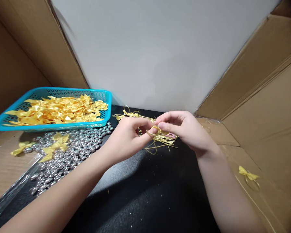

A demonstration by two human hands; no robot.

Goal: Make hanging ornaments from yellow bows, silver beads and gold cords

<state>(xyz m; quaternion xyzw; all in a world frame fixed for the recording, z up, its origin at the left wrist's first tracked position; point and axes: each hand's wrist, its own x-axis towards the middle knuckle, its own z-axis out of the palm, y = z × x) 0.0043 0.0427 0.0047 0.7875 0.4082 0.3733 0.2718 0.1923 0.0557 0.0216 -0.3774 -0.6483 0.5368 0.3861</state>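
Observation:
My left hand [133, 134] and my right hand [181, 127] meet near the middle of the view, fingertips almost touching. Both pinch a small yellow bow with a thin gold cord [151, 133], mostly hidden by the fingers. Behind and below the hands, a bundle of gold cords [166, 139] lies on the black surface [145, 187]. Several cords with yellow bows [127, 114] lie just beyond my left hand. A small pink item [170, 135] shows under my right fingers.
At the left, a blue basket [50, 126] holds many yellow bows [63, 110]. Silver beads [70, 155] spread before it, with loose bows [59, 144] on top. One looped bow [248, 174] lies on cardboard [264, 200] at right. Cardboard walls and a pale panel [160, 48] surround the surface.

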